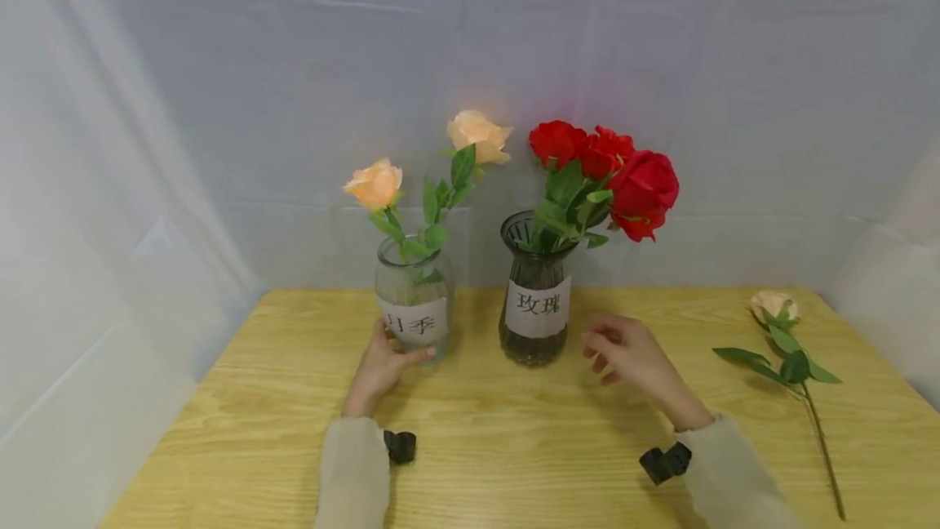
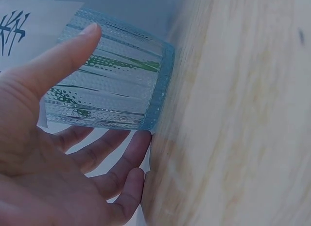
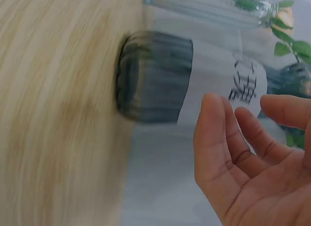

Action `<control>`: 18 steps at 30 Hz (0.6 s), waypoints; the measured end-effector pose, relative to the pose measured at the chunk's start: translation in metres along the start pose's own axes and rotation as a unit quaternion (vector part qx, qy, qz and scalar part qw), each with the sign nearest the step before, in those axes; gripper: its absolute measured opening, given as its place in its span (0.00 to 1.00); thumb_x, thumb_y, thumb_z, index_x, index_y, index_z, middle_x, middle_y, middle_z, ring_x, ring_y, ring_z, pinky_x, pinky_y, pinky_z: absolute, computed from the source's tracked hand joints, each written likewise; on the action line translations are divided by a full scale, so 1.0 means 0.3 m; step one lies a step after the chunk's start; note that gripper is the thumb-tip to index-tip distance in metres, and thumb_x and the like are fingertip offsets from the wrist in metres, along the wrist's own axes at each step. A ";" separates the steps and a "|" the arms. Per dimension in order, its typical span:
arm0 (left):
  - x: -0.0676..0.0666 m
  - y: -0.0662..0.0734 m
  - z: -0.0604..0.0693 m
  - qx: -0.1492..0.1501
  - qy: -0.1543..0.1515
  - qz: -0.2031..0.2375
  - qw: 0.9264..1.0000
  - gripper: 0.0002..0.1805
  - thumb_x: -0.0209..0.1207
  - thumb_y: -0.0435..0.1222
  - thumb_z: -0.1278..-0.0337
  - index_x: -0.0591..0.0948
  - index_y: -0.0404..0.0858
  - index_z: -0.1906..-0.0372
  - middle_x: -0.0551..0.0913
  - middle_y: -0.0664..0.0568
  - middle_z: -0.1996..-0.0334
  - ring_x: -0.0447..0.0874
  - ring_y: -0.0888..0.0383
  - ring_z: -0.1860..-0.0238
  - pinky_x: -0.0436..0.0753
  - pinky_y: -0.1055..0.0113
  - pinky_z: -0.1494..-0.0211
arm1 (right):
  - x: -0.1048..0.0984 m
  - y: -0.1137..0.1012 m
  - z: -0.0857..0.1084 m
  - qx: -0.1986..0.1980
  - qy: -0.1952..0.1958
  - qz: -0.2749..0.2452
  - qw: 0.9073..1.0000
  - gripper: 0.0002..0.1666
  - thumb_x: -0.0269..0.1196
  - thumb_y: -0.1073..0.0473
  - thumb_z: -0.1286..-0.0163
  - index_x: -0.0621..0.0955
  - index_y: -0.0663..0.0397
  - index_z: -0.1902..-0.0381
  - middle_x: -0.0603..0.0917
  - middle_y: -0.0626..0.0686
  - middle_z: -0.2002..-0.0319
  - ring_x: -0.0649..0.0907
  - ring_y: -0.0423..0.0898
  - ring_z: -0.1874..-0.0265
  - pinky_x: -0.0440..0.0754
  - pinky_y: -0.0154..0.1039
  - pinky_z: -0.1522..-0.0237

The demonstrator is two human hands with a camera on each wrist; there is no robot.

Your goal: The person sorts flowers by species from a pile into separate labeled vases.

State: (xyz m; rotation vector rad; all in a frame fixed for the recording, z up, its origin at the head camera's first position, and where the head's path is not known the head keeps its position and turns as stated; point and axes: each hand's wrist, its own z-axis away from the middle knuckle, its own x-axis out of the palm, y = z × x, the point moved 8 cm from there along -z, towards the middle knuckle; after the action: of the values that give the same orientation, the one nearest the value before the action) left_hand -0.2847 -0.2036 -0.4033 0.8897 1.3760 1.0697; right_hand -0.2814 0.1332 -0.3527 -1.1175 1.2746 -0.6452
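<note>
A clear glass vase (image 1: 414,292) with a white paper label holds two peach roses (image 1: 374,184) on leafy stems. My left hand (image 1: 382,370) holds its lower left side, the thumb across the front near the label and the fingers along the side. The left wrist view shows the vase's ribbed base (image 2: 121,70) between thumb and fingers. To the right stands a dark glass vase (image 1: 534,333), also labelled, with three red roses (image 1: 642,190). My right hand (image 1: 624,349) hovers beside this vase, apart from it, with loosely bent fingers and nothing in them.
A single peach rose (image 1: 774,306) with a long stem (image 1: 822,439) lies at the right of the wooden table (image 1: 514,464). White cloth (image 1: 367,39) hangs behind the table and at both sides. Small black devices (image 1: 664,462) sit at both wrists.
</note>
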 end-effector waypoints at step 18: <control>-0.005 0.010 0.005 0.005 0.003 -0.004 1.000 0.53 0.71 0.31 0.45 0.48 0.26 0.24 0.59 0.24 0.31 0.64 0.27 0.33 0.71 0.40 0.33 | -0.218 0.141 0.071 0.045 0.037 0.021 0.998 0.16 0.55 0.61 0.20 0.77 0.74 0.52 0.83 0.57 0.67 0.84 0.52 0.73 0.88 0.47 0.71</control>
State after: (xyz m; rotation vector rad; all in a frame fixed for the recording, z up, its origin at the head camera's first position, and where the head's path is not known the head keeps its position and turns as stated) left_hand -0.2832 -0.2040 -0.4000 0.8875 1.3899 1.0611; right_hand -0.2842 0.2130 -0.3661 -0.9981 1.3148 -0.7109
